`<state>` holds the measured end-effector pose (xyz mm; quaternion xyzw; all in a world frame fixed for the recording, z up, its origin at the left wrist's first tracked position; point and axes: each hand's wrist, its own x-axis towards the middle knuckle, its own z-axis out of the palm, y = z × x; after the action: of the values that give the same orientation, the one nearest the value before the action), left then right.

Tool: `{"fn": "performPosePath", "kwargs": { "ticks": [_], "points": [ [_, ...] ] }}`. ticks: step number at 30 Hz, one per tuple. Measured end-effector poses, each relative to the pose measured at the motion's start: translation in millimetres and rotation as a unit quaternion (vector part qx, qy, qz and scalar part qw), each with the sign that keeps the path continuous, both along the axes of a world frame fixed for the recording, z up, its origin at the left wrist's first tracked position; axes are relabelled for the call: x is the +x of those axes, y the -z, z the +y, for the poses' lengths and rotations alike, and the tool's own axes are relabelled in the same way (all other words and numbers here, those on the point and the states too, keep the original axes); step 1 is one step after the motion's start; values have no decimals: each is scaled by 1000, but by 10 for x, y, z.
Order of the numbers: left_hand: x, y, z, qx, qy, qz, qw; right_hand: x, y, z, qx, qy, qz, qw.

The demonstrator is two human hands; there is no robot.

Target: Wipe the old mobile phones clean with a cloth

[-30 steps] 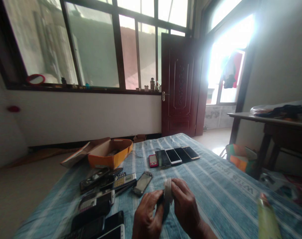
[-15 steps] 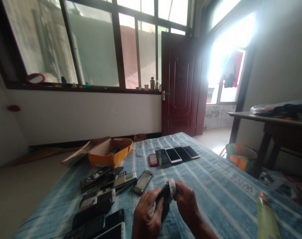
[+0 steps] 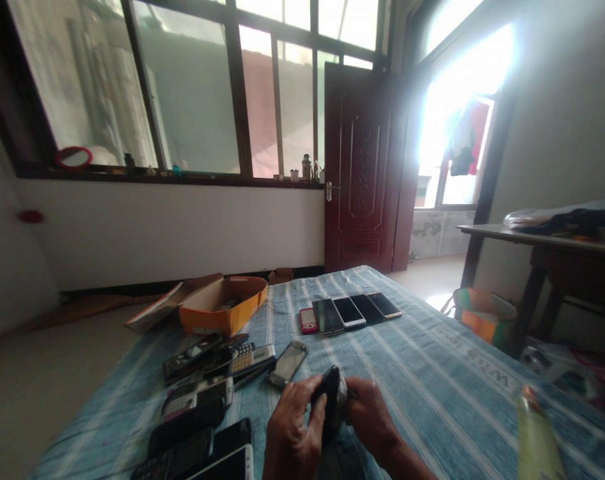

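Observation:
My left hand [image 3: 295, 420] is closed round a dark mobile phone [image 3: 331, 390], which it holds tilted on edge with its thumb across the near side. My right hand [image 3: 370, 407] is closed on a whitish soft pad [image 3: 342, 393] with a dark end poking out by the fingers. The pad lies against the phone's right side and is partly hidden behind it. Just beyond my left hand, a touchscreen phone [image 3: 288, 363] rests on the striped blue cloth [image 3: 422, 387]. Several older phones, among them a keypad phone [image 3: 250, 360], are heaped to the left.
Farther out, a row holds a small pink phone [image 3: 308, 321], a white phone [image 3: 350, 312] and other dark phones. An orange cardboard box [image 3: 222, 313] stands open at the back left. At the right is a yellowish bottle-like object [image 3: 537, 433]. A table [image 3: 537, 237] stands beyond.
The whitish pad has moved down along the phone and behind it, with my right hand slightly lower. More of the phone's top end shows now. My left hand keeps its grip.

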<state>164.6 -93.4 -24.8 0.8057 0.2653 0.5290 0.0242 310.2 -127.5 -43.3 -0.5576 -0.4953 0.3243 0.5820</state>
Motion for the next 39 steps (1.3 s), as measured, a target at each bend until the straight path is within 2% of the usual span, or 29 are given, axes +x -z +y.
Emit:
{"fn": "performPosePath", "kwargs": {
  "ticks": [4, 7, 9, 14, 17, 20, 23, 26, 28, 31, 39],
  "points": [
    [8, 15, -21, -7, 17, 0, 1000, 17, -145, -47, 64, 50, 47, 996],
    [28, 7, -19, -4, 25, -5, 1000, 28, -188, -67, 108, 65, 33, 991],
    [33, 0, -5, 1, 19, -6, 1000, 31, -142, -52, 103, 60, 14, 993],
    [3, 2, 40, 18, -21, -2, 1000, 41, 51, 37, 24, 16, -21, 999],
    [-15, 11, 38, 8, -23, 9, 1000, 72, 41, 38, 69, 68, -44, 994],
    [-11, 11, 13, -7, -2, 13, 1000, 98, -54, -21, 197, 148, -112, 963],
    [5, -4, -20, -14, 22, 12, 1000, 87, -128, -97, 312, 181, -233, 903],
    [16, -16, -40, -11, 36, 16, 999, 57, -138, -138, 357, 193, -363, 839],
    [19, -9, -39, -8, 39, 24, 999, 49, -130, -142, 355, 196, -414, 815],
    [25, 30, -23, 5, 38, 35, 999, 68, -128, -130, 334, 200, -436, 812],
    [25, 197, 54, 32, -13, 33, 999, 175, -114, -89, 305, 210, -402, 837]
  ]
}}
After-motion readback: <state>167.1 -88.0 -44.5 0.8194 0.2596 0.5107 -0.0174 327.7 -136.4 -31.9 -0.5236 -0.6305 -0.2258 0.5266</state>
